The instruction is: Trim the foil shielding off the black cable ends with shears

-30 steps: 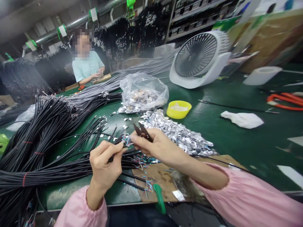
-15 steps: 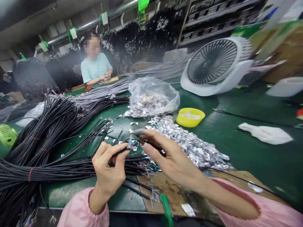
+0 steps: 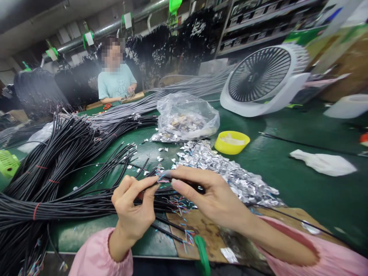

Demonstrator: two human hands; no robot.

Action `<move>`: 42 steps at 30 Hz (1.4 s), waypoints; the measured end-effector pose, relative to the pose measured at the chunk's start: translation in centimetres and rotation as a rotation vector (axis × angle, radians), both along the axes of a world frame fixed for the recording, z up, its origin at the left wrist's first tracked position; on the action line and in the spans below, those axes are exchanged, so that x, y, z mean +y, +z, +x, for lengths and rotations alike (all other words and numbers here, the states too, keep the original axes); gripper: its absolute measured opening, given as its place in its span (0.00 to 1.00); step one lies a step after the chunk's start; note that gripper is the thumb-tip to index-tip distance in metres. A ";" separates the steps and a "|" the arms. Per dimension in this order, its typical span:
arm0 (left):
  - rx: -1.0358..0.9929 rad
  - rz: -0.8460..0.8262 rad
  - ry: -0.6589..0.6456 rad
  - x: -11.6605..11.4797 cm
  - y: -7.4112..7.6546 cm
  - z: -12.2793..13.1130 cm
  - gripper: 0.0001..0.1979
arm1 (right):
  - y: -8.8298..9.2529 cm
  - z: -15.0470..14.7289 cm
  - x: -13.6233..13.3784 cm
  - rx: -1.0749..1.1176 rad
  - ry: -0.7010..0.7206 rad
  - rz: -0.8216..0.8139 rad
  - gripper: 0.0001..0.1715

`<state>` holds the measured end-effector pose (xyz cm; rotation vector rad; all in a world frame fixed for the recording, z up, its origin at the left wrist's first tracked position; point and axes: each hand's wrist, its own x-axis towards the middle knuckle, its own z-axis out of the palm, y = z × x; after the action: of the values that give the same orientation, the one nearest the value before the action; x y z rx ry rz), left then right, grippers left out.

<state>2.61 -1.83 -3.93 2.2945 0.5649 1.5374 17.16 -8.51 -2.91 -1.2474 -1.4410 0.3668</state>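
My left hand [image 3: 133, 209] pinches the end of a black cable between thumb and forefinger. Thin coloured wires [image 3: 163, 179], some blue and red, stick out of that end toward the right. My right hand [image 3: 214, 193] is closed around a slim dark tool [image 3: 198, 188], whose kind is mostly hidden by the fingers. Its thumb and fingertips meet the wires just beside the left fingertips. Under both hands lies a bundle of black cables [image 3: 94, 205] tied with a red band, its stripped coloured ends [image 3: 179, 205] pointing right.
Silver foil scraps [image 3: 230, 172] are heaped behind my right hand. Behind them are a clear plastic bag [image 3: 186, 111] of scraps, a yellow dish [image 3: 232, 147] and a white fan [image 3: 258, 80]. Cardboard [image 3: 198, 230] and a green handle [image 3: 202, 253] lie in front. A co-worker [image 3: 117, 82] sits across the table.
My right fingertips have come down and left onto the wires, closing the gap to my left hand. The left hand barely moved. The co-worker's hands have shifted slightly.
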 end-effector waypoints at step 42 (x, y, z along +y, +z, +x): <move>0.193 -1.072 -0.456 1.1 1.2 -0.5 0.23 | -0.6 -0.1 0.3 -0.057 -0.094 0.035 0.12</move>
<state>2.13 -0.72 -2.69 1.5473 0.6358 0.5476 17.08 -8.20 -3.48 -1.3009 -1.4258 0.2429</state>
